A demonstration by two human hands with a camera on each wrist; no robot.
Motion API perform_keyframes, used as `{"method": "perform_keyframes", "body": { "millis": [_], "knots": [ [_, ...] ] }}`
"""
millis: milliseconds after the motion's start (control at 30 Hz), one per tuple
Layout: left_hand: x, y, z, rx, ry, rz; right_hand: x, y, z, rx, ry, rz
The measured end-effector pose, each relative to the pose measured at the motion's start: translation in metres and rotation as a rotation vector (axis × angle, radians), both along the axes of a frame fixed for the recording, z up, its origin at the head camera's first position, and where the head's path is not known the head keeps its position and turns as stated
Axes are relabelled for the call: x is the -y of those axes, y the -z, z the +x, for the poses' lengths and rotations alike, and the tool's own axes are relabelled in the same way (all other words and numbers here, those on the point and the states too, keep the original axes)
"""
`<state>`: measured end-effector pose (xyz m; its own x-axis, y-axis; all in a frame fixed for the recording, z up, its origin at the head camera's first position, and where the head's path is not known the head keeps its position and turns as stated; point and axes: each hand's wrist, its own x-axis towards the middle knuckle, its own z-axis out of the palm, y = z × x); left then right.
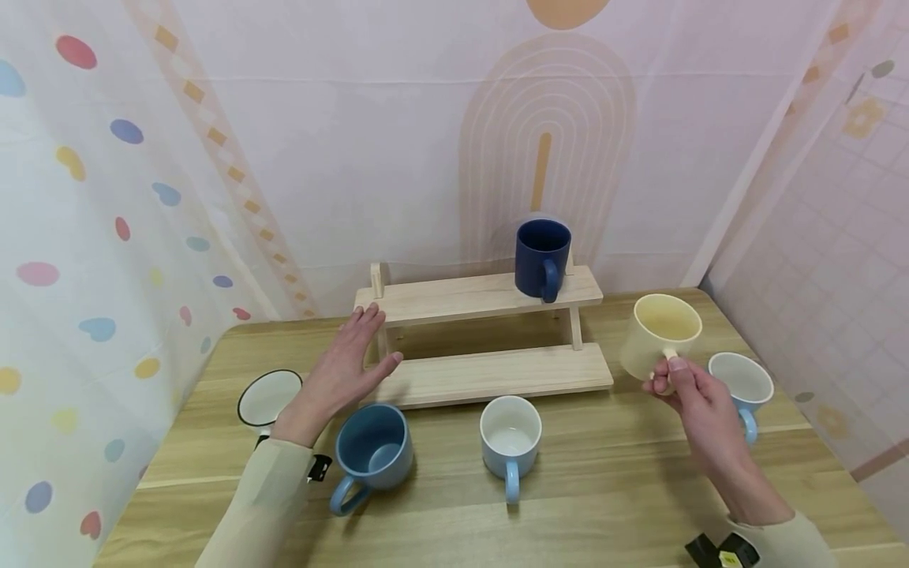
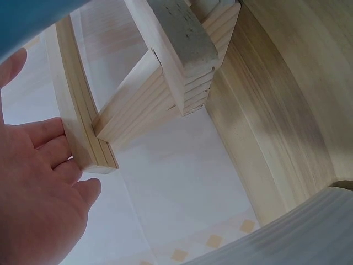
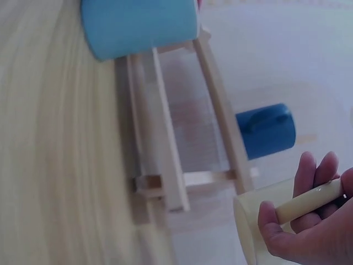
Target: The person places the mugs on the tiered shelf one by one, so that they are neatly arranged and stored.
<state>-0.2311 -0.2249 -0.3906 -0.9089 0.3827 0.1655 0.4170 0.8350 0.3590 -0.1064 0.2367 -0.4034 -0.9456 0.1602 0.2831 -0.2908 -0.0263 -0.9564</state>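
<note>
"Where is the yellow mug [image 1: 648, 349]?"

"It is hanging roughly upright above the bench [image 1: 604, 481], just right of the wooden rack [image 1: 490, 376]. The right hand [image 1: 699, 406] is gripping its handle [image 3: 309, 203], fingers curled and thumb pressing."

"How is it likely to handle?"

"It is looking ceramic: probably rigid, moderately heavy, smooth, breakable. The handle is offering the surest hold."

"And the left hand [image 1: 337, 367]?"

"Its fingers are spreading loosely, grasping nothing, and apparently touching the rack's left end."

"What is standing around?"

"A navy mug [image 1: 534, 264] is occupying the rack's upper right end. A white-lined blue mug [image 1: 741, 381] is crowding the right hand. Nearer the viewer, a teal mug [image 1: 375, 450] and a pale mug [image 1: 510, 442] are standing; a dark-rimmed mug [image 1: 268, 398] is sitting partly behind the left arm [image 1: 259, 493]."
</note>
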Motion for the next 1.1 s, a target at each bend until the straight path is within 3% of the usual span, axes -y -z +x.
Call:
{"method": "perform_keyframes", "body": {
  "millis": [367,733,1100],
  "knots": [
    [0.000,0.000,0.000,-0.005,-0.005,0.000,0.019,-0.022,0.007,-0.073,-0.053,0.014],
    [-0.002,0.000,0.001,-0.011,0.003,0.006,0.040,-0.037,0.003,-0.144,-0.133,-0.023],
    [-0.003,0.002,-0.001,-0.033,0.013,-0.011,0.065,-0.055,-0.006,-0.072,-0.128,0.020]
  ]
}}
